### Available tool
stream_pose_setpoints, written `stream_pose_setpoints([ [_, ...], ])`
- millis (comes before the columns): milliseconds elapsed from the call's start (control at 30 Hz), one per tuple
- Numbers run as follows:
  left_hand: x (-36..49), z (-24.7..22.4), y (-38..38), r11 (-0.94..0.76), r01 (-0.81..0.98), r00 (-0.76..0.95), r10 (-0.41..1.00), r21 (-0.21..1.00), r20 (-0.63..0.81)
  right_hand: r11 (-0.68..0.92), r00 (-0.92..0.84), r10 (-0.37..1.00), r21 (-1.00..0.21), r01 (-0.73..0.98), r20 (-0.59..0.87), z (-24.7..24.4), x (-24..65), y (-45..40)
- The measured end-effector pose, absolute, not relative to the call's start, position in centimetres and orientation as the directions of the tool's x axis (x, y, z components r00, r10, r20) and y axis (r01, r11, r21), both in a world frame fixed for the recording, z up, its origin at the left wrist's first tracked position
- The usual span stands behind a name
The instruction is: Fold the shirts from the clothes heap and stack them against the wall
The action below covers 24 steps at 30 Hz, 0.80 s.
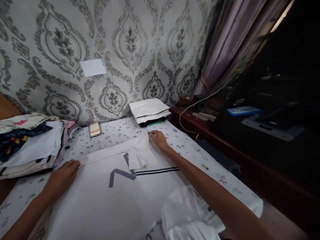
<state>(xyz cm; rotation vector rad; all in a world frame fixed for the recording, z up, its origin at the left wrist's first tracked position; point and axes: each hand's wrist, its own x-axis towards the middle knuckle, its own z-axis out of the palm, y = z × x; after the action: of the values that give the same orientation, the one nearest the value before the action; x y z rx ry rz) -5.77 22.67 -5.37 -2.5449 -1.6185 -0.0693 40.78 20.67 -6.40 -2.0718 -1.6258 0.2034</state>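
Below, the white shirt [100, 206] is cropped.

In the lower centre, a white shirt [100, 203] with dark stripes lies spread on a patterned bedsheet [192, 146], the left hand [65, 175] at its left edge and the right hand [159, 140] pinching its far edge near mid-frame. A clothes pile [50, 146] occupies the left margin; above centre, a folded stack [150, 109] sits before damask wallpaper [130, 40], with a mauve curtain [232, 36] at upper right.
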Motion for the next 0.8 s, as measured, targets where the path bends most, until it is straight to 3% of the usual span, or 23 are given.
stream_pose_setpoints([
  [300,-5.8,-5.4,23.3,-0.410,0.903,0.419,0.906,-0.127,0.058,-0.260,0.340,0.939,-0.529,0.808,0.058,-5.7,37.8,19.2],
  [533,-6.4,-6.0,23.9,-0.421,0.900,0.428,0.902,-0.115,0.045,-0.247,0.364,0.931,-0.680,0.691,0.031,-5.3,37.4,18.1],
  [667,-7.3,-6.7,24.3,-0.426,0.899,0.435,0.897,-0.107,0.083,-0.291,0.365,0.927,-0.773,0.564,-0.083,-5.1,37.4,17.9],
  [800,-7.0,-6.2,24.1,-0.425,0.897,0.435,0.897,-0.122,0.080,-0.328,0.247,0.938,-0.855,0.402,-0.244,-4.9,37.3,16.9],
])
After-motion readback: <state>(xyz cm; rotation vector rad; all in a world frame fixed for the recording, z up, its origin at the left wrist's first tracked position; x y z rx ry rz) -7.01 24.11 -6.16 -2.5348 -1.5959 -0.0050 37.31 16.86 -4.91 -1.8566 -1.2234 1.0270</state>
